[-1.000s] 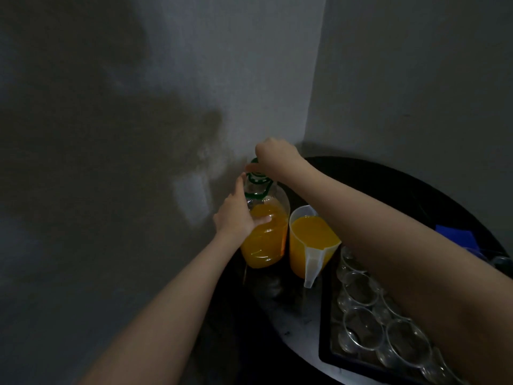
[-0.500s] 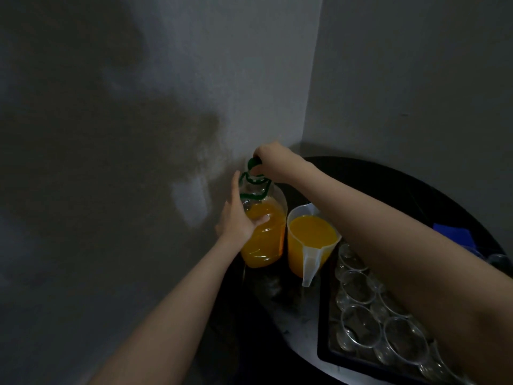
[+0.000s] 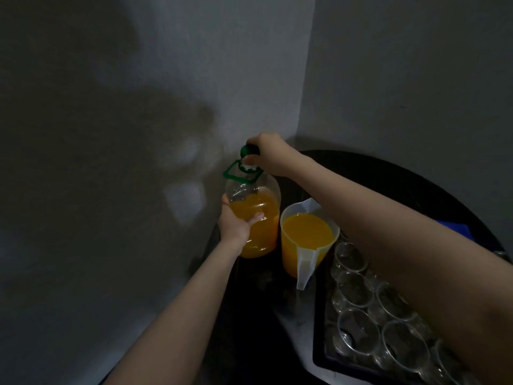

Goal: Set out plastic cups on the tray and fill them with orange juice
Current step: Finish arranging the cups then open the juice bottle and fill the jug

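A big clear juice bottle point(image 3: 259, 218), about half full of orange juice, stands at the left edge of the dark round table. My left hand point(image 3: 236, 222) grips its body from the left. My right hand point(image 3: 268, 154) holds the green cap point(image 3: 247, 149) at the bottle's mouth. A green carrying handle point(image 3: 240, 173) hangs around the neck. To the right stands a plastic jug point(image 3: 306, 240) nearly full of juice, its spout toward me. Several empty clear plastic cups point(image 3: 356, 290) sit on a dark tray point(image 3: 319, 343) at the lower right, partly hidden by my right arm.
The round dark table point(image 3: 388, 176) sits in a room corner, with grey walls close behind and to the left. A blue object point(image 3: 458, 229) lies at the table's right, behind my arm. A pale patch of tabletop point(image 3: 294, 315) shows left of the tray.
My left hand has slid down from the bottle's shoulder to its juice-filled body. My right hand stays on the cap, which now shows green beside my fingers.
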